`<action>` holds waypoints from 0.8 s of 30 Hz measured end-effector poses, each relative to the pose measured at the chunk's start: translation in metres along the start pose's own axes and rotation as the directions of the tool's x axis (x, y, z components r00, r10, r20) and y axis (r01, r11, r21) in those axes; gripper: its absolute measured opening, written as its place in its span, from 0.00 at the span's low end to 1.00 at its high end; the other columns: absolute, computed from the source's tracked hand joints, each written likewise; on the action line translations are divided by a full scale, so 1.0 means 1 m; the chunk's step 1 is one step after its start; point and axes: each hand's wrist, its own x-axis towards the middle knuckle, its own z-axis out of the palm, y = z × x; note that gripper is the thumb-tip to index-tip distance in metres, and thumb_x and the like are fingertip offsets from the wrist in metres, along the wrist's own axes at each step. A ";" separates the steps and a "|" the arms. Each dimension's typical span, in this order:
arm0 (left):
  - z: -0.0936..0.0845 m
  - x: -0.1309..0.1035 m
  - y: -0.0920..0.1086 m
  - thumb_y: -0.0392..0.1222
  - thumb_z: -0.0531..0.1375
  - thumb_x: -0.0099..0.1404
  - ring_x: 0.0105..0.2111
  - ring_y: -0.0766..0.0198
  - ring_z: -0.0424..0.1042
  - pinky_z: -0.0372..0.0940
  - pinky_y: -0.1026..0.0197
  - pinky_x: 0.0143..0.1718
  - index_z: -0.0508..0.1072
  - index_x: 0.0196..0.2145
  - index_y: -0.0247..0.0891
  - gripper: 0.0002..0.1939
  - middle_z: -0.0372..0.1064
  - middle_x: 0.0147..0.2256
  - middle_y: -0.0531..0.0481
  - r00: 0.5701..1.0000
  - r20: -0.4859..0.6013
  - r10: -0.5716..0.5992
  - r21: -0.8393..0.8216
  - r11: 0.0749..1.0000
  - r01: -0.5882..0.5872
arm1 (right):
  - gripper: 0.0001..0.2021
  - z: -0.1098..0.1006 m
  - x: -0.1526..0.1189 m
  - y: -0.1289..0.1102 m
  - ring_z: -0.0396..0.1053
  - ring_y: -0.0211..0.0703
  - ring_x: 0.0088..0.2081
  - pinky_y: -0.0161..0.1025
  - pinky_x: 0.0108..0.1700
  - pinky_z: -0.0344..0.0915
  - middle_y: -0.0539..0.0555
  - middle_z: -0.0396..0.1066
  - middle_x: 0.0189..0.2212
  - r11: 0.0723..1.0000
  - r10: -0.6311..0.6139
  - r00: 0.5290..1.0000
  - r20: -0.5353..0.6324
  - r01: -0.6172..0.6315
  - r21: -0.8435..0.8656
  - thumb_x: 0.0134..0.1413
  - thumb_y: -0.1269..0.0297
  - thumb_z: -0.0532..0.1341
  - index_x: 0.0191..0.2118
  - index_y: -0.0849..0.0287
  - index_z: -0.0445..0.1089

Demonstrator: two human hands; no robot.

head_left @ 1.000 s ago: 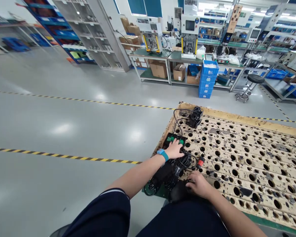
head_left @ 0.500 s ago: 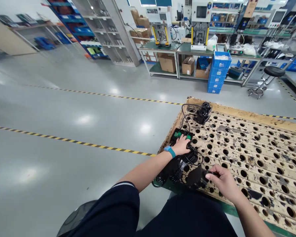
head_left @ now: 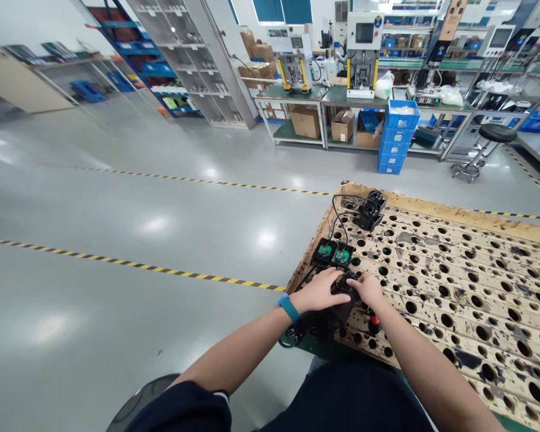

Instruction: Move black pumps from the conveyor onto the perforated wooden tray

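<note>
My left hand [head_left: 319,291] curves over a black box-shaped part [head_left: 343,311], its thumb along the near side and its fingers on the far side. Close by on the right, my right hand [head_left: 368,289] pinches a black cable [head_left: 351,277] at that part's top. My fingers partly hide both. Just beyond the hands lie two square black housings with round green circuit boards, a left one [head_left: 324,251] and a right one [head_left: 342,256]. More black cable [head_left: 292,333] is bunched beside my left wrist.
The parts lie on a worn, perforated wooden table top [head_left: 459,264] with a raised wooden rim [head_left: 432,206]. Another black part with coiled cable [head_left: 371,210] sits at the far left corner. A red-topped object [head_left: 375,321] is by my right forearm. Stacked blue bins [head_left: 398,138] stand beyond.
My left hand has drawn back from the green boards, leaving them exposed. My right hand has moved left and away from me, bringing the black box-shaped part toward my left hand.
</note>
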 end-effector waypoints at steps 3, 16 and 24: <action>0.008 -0.008 0.007 0.63 0.62 0.60 0.69 0.40 0.50 0.52 0.41 0.68 0.63 0.64 0.41 0.40 0.50 0.69 0.35 0.991 0.117 -0.069 0.084 0.995 0.059 | 0.17 0.006 -0.003 0.003 0.66 0.41 0.26 0.38 0.30 0.56 0.53 0.72 0.25 1.000 -0.005 0.999 -0.039 0.006 0.018 0.56 0.49 0.64 0.27 0.59 0.69; 0.024 -0.028 0.023 0.50 0.54 0.68 0.67 0.42 0.55 0.54 0.40 0.66 0.69 0.50 0.33 0.20 0.58 0.65 0.30 0.991 -0.090 -0.095 0.070 0.992 0.101 | 0.26 -0.006 -0.048 0.044 0.61 0.42 0.19 0.40 0.27 0.59 0.47 0.62 0.15 0.877 -0.086 0.996 0.031 0.061 0.477 0.57 0.36 0.55 0.26 0.55 0.66; 0.032 -0.045 0.029 0.44 0.57 0.66 0.44 0.53 0.73 0.68 0.49 0.50 0.68 0.52 0.35 0.19 0.74 0.44 0.42 0.923 -0.335 -0.191 -0.108 0.981 0.164 | 0.21 -0.020 -0.036 0.013 0.66 0.41 0.19 0.37 0.24 0.60 0.48 0.68 0.19 0.929 -0.042 0.973 0.228 -0.045 0.366 0.64 0.45 0.52 0.34 0.56 0.70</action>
